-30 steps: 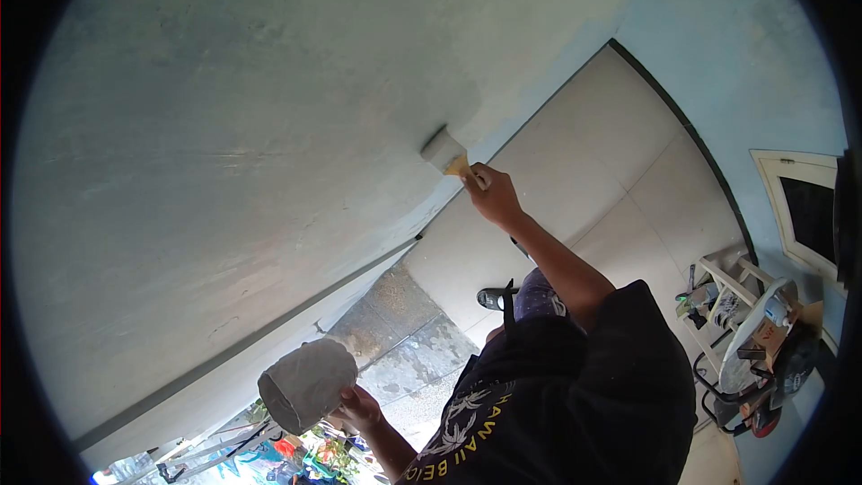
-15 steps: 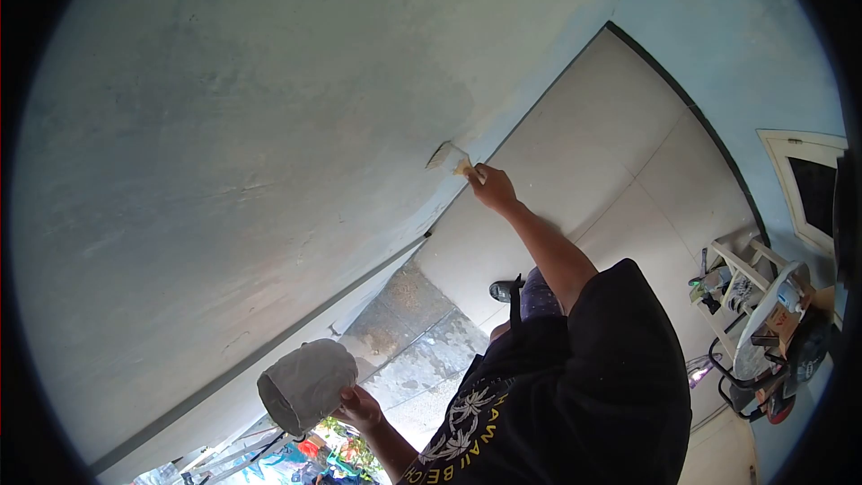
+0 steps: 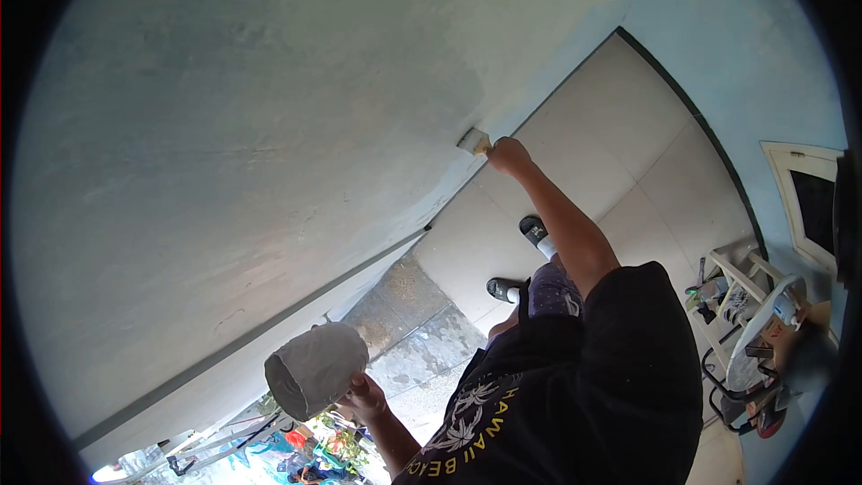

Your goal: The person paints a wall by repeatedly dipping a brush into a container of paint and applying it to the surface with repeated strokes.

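Note:
My left hand (image 3: 365, 399) is closed on the side of a grey-white, rounded container (image 3: 321, 370), tilted with its open end facing lower left. Its inside is too dark to make out. My right hand (image 3: 510, 156) grips the handle of a flat paintbrush (image 3: 473, 141). The bristles point left and lie at the surface of the pale, patchy wall (image 3: 269, 144), near its lower edge.
Below the wall runs a tiled floor (image 3: 584, 153), with my sandalled feet on it. At the right, a wooden rack (image 3: 738, 280) and a cluttered round-topped stand (image 3: 750, 346) are near a blue wall (image 3: 745, 45). Colourful items (image 3: 314, 458) lie at the bottom.
My right hand and the brush have moved right and slightly up along the wall. The container and my left hand have shifted slightly right and up. A second foot now shows.

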`<action>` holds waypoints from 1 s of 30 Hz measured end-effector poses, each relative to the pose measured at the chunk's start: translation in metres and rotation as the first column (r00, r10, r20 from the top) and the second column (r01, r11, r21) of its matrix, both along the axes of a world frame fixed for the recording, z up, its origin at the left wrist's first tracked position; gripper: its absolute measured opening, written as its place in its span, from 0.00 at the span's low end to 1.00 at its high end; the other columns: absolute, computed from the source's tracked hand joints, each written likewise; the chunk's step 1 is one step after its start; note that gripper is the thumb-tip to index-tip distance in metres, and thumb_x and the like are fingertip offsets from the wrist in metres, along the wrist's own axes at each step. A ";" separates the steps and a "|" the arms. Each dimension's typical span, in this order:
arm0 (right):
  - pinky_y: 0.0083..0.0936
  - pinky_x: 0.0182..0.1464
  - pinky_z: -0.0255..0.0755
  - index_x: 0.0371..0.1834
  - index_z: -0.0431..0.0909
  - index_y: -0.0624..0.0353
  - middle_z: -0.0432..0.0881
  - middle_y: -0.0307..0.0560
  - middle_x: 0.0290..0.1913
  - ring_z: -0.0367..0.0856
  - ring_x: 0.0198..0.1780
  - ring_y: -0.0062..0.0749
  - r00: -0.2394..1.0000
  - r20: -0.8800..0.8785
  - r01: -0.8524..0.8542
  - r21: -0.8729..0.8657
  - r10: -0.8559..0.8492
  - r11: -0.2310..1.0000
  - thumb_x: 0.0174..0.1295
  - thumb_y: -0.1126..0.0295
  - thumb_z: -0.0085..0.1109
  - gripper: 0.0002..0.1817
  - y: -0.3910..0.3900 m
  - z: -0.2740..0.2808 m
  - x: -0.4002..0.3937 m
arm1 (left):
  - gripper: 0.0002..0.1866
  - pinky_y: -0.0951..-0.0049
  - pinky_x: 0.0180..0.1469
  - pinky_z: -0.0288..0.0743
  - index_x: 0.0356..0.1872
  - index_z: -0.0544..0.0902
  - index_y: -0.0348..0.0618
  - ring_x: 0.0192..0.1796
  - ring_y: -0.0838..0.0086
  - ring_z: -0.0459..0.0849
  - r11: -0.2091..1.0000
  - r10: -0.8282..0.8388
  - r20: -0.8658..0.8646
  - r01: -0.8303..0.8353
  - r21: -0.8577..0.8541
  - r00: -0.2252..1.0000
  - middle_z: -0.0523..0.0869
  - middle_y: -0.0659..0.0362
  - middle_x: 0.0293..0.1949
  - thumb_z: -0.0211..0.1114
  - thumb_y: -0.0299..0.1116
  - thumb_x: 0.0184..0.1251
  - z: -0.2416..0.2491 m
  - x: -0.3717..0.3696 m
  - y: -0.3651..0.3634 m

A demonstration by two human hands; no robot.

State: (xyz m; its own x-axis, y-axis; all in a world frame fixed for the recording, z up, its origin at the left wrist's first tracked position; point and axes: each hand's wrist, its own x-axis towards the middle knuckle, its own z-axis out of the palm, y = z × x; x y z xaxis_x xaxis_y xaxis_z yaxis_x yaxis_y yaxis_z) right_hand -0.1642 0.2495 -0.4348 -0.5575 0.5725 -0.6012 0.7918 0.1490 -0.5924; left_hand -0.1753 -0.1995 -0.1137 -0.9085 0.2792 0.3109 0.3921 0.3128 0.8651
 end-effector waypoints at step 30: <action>0.40 0.43 0.79 0.38 0.84 0.64 0.86 0.59 0.36 0.86 0.44 0.48 0.946 0.160 0.312 -0.201 -0.283 0.929 0.66 0.56 0.54 0.20 -0.019 -0.136 -0.030 | 0.49 0.52 0.73 0.55 0.74 0.53 0.44 0.71 0.57 0.63 0.997 0.003 -0.010 -0.004 -0.081 1.000 0.62 0.51 0.72 0.72 0.49 0.59 0.004 -0.003 -0.021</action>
